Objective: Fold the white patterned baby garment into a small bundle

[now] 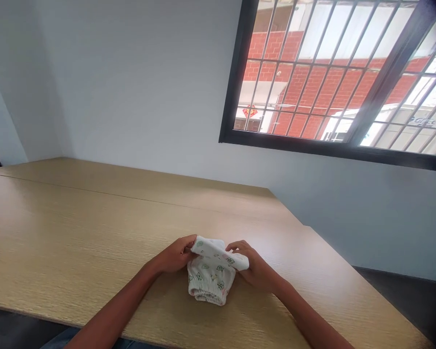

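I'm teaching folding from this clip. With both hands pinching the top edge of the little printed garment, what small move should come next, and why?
Probably lay the lifted edge down toward the elastic hem: the left hand and right hand hold the garment by its raised top flap, the rest flat on the table.

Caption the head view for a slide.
Both hands, left and right, pinch a small printed white garment on a wooden table.

The one camera is sitting on the person's head, looking forward and down across the table [76, 232]. It is tilting, so the window [334, 82] and wall are leaning. The hands [176, 255] are showing close in at the bottom, while the far wall is sitting well back.
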A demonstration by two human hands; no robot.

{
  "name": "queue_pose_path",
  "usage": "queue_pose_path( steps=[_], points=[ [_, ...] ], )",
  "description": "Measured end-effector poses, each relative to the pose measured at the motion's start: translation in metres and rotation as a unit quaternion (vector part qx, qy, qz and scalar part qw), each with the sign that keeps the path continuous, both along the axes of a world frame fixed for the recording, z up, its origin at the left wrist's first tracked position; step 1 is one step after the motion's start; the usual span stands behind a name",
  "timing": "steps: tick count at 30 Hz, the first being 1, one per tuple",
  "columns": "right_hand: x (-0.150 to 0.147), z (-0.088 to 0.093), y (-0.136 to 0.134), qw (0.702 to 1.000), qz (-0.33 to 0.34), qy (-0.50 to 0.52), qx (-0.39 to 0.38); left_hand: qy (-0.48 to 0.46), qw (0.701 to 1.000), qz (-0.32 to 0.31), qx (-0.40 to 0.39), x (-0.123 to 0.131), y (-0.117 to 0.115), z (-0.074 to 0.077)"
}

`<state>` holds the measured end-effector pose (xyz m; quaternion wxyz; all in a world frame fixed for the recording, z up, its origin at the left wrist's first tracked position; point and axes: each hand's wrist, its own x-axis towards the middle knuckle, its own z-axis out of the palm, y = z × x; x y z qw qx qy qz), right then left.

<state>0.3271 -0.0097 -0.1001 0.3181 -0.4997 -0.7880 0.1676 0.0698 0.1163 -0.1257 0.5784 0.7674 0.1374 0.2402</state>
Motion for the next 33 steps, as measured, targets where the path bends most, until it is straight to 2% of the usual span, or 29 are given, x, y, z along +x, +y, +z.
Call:
queue_pose_path(
  steps=[5,11,14,18,22,29,33],
  points=[
    [-0.005,0.001,-0.001,0.998,-0.046,0.032,-0.034,0.004,1.000,-0.003,-0.001,-0.001,0.002,-0.001],
    [-0.008,0.003,0.001,0.993,-0.067,0.052,-0.088,0.009,1.000,-0.021,-0.018,-0.004,-0.001,0.004],
    [-0.008,0.006,0.001,0.992,-0.068,0.049,-0.092,0.004,1.000,-0.018,-0.011,-0.004,-0.003,0.005],
    [-0.008,0.006,-0.001,0.995,-0.023,0.045,-0.088,-0.004,1.000,-0.013,-0.011,-0.004,-0.004,0.004],
    [-0.010,0.004,-0.003,0.995,-0.046,0.064,-0.054,-0.016,1.000,-0.004,-0.021,-0.003,-0.004,0.004],
    [-0.017,0.011,-0.002,0.984,-0.015,0.167,-0.057,-0.063,0.996,0.028,-0.052,0.000,-0.005,0.003],
    [-0.023,0.013,-0.001,0.945,0.020,0.298,-0.135,-0.087,0.992,0.039,-0.087,0.004,-0.008,0.005]
  ],
)
